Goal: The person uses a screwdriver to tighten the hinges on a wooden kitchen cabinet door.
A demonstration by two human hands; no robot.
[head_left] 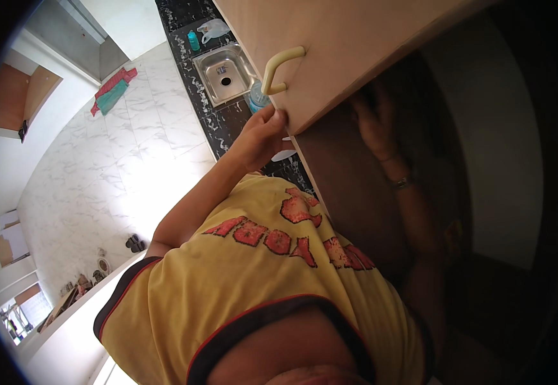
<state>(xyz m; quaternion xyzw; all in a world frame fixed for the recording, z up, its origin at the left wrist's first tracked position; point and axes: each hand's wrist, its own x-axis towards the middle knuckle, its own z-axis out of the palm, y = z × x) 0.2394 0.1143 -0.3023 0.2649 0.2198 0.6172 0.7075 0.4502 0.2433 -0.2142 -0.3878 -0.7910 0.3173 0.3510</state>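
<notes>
My left hand [261,135] has its thumb and fingers closed on the lower corner of a beige cabinet door [343,45], just below its curved cream handle [285,64]. My right hand [375,125] reaches into the dark cabinet interior [349,186] behind the door's edge; its fingertips are lost in shadow, and whether they hold anything cannot be made out. Below the door, a blue translucent container [256,96] stands on the black veined counter [221,131], partly hidden. A small white object [283,154] lies under my left hand.
A steel sink [211,77], a turquoise bottle [193,40] and a white plastic bag [213,30] are on the counter. On the white tiled floor [137,128] lie red and teal cloths [112,96] and dark footwear [134,242]. Assorted items [86,282] line a ledge at lower left.
</notes>
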